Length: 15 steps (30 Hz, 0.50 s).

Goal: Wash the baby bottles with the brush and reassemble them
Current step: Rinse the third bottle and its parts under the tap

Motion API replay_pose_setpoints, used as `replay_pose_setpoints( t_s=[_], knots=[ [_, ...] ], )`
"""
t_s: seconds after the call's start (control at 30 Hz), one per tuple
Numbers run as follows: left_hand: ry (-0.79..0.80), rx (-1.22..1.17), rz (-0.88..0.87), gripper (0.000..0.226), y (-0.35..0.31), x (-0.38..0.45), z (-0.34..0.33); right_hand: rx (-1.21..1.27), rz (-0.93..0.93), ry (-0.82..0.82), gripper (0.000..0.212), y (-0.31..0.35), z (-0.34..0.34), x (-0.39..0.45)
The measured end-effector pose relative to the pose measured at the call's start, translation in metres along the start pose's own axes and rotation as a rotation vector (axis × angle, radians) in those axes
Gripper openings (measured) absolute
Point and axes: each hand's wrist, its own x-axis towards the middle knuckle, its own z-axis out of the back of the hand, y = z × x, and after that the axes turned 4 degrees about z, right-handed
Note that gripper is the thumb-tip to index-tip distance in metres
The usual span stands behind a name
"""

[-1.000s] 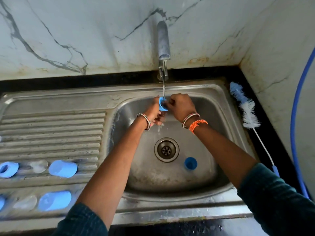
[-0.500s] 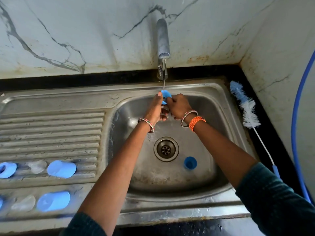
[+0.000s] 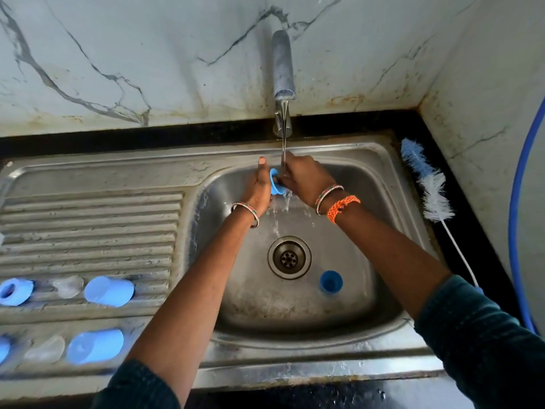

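Under the running tap (image 3: 283,66), my left hand (image 3: 259,187) and my right hand (image 3: 303,178) both hold a small blue bottle ring (image 3: 276,183), turned on edge between them. Water runs over the ring and my right hand's fingers, then splashes into the sink basin (image 3: 368,231). A blue cap (image 3: 331,281) stands in the basin right of the drain (image 3: 289,257). The blue and white bottle brush (image 3: 427,184) lies on the black counter right of the sink.
On the ribbed draining board (image 3: 88,225) at the left lie two blue caps (image 3: 109,291) (image 3: 95,346), a blue ring (image 3: 14,291) and clear teats (image 3: 67,286) (image 3: 44,349). A blue hose (image 3: 516,202) curves along the right wall. Marble walls close off the back and right.
The ring has turned from facing up to standing on edge, and both hands have shifted slightly under the stream. Nothing else has moved.
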Motion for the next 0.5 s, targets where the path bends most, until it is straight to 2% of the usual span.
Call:
replay_pose_setpoints(
  t_s=[0.07,0.13,0.27,0.33,0.4,0.43,0.5],
  knots=[
    [0.112,-0.129,0.169,0.066,-0.003,-0.003,0.002,-0.123,0.158,-0.02,0.024,0.002,0.002,-0.002],
    [0.21,-0.166,0.28,0.065,-0.006,-0.002,0.006,-0.169,0.236,-0.07,0.024,0.002,0.001,-0.005],
    [0.343,-0.163,0.362,0.055,-0.012,0.003,0.013,-0.05,0.156,-0.117,0.027,-0.004,-0.007,-0.006],
    [0.285,-0.246,0.375,0.064,-0.01,0.006,0.008,-0.007,0.047,-0.099,0.028,-0.006,-0.009,-0.004],
    [0.093,-0.289,0.285,0.07,-0.008,0.012,0.0,0.046,-0.113,-0.144,0.034,-0.007,-0.01,-0.002],
    [0.021,-0.284,0.21,0.066,-0.007,0.014,-0.003,0.096,-0.188,-0.182,0.04,-0.008,-0.009,0.0],
    [-0.007,-0.255,0.081,0.04,-0.006,0.014,-0.008,0.213,-0.305,-0.241,0.045,-0.01,-0.004,0.003]
  ],
)
